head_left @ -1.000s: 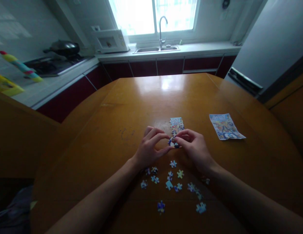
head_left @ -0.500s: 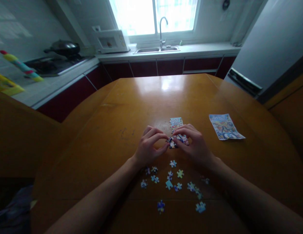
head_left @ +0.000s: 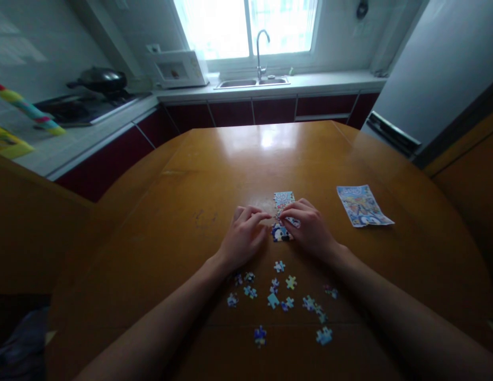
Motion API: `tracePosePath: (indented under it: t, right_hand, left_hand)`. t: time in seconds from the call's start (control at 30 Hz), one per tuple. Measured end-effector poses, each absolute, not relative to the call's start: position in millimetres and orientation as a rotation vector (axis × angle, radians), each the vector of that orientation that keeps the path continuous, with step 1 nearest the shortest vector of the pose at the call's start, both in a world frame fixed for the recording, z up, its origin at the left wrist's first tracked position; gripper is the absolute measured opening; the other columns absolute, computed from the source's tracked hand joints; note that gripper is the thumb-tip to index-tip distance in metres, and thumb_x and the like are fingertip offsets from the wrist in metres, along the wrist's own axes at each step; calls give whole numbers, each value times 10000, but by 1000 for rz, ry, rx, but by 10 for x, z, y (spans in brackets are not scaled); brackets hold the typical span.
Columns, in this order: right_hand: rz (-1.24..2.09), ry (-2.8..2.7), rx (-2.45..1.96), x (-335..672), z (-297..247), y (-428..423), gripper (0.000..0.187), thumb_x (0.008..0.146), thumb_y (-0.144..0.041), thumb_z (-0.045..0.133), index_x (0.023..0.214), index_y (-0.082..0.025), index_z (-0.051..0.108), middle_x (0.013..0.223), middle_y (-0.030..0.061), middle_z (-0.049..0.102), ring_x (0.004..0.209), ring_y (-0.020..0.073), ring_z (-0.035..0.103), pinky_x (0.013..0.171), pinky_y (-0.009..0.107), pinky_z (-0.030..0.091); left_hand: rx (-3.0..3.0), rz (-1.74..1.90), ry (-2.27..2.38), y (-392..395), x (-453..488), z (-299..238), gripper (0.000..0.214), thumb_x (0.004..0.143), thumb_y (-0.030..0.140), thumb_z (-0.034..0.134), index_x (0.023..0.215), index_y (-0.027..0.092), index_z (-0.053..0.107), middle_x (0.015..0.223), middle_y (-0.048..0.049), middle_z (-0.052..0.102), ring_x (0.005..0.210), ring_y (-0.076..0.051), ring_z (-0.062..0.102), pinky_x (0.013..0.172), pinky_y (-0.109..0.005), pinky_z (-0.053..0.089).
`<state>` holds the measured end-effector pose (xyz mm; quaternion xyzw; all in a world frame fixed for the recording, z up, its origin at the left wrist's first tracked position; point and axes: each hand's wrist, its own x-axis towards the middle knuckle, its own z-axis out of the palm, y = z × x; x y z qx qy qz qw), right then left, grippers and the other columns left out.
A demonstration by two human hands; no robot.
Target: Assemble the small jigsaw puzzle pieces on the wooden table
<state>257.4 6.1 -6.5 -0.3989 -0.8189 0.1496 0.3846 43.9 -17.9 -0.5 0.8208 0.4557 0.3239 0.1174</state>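
Observation:
A narrow strip of joined puzzle pieces lies flat on the wooden table. My left hand rests on the table just left of the strip, fingers curled with their tips at its left edge. My right hand lies over the strip's right side, fingers bent and pressing down on the pieces. The strip's near end shows between the two hands. Several loose puzzle pieces are scattered on the table between my forearms.
A printed picture sheet lies on the table to the right. Beyond the table runs a kitchen counter with a sink and tap, a white microwave and a wok on the hob. A fridge stands at right.
Both hands went from pinching a piece at the strip's near end to lying lower and flatter on the table, fingertips now pressing the strip. The camera tilted slightly.

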Motion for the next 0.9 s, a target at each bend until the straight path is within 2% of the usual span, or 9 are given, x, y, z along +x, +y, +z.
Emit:
tracePosePath:
  t: [0.2,0.37,0.5,0.63,0.7,0.8,0.9]
  right_hand:
    - [353,-2187,-1068,2504,-111,84,149,901,-145,623,850,-217,742,927,58,736,955,228,597,848,391,487]
    - [339,-2220,-1078,2495,-99,65,168,906,-142,600,872,-215,748,958,70,729,971,235,584,862,403,478]
    - [326,-2160,-1145,2501,-87,52,181,917,-157,579,957,-212,747,1003,84,708,1012,249,566,899,422,472]
    - [338,-2141,-1194,2496,-89,41,190,918,-156,572,973,-201,748,1014,94,695,1022,255,552,916,429,471]
    - [350,-2139,-1198,2493,-91,38,187,920,-157,571,966,-200,747,1014,93,692,1021,255,549,916,429,474]
    - [357,-2111,-1189,2494,-85,34,174,919,-160,577,949,-203,743,1009,88,691,1020,254,549,926,428,472]
    - [364,-2076,-1177,2494,-74,26,174,914,-145,577,936,-202,740,1006,89,691,1021,256,552,932,423,472]
  left_hand:
    - [2411,921,1384,-175,437,-38,257,930,128,572,1147,241,650,1116,-63,585,1082,-243,472,996,-456,459]
    - [2430,891,1395,-169,426,-56,207,928,143,587,1099,235,658,1120,-65,571,1088,-249,461,1000,-464,463]
    - [2447,832,1423,-155,423,-68,298,951,142,552,1228,231,618,1181,-75,575,1108,-256,454,1014,-466,453]
    - [2509,725,1450,-138,428,-85,376,999,188,501,1360,276,557,1259,-78,560,1120,-272,434,1007,-496,439]
    - [2504,733,1466,-129,428,-96,316,1014,222,492,1303,282,604,1216,-79,565,1093,-268,436,984,-494,447]
    - [2426,848,1509,-114,418,-114,185,1005,229,525,1092,236,688,1110,-71,563,1047,-251,449,948,-457,465]
    - [2344,920,1551,-97,404,-125,114,975,236,590,952,207,698,1043,-58,549,1020,-245,462,926,-434,474]
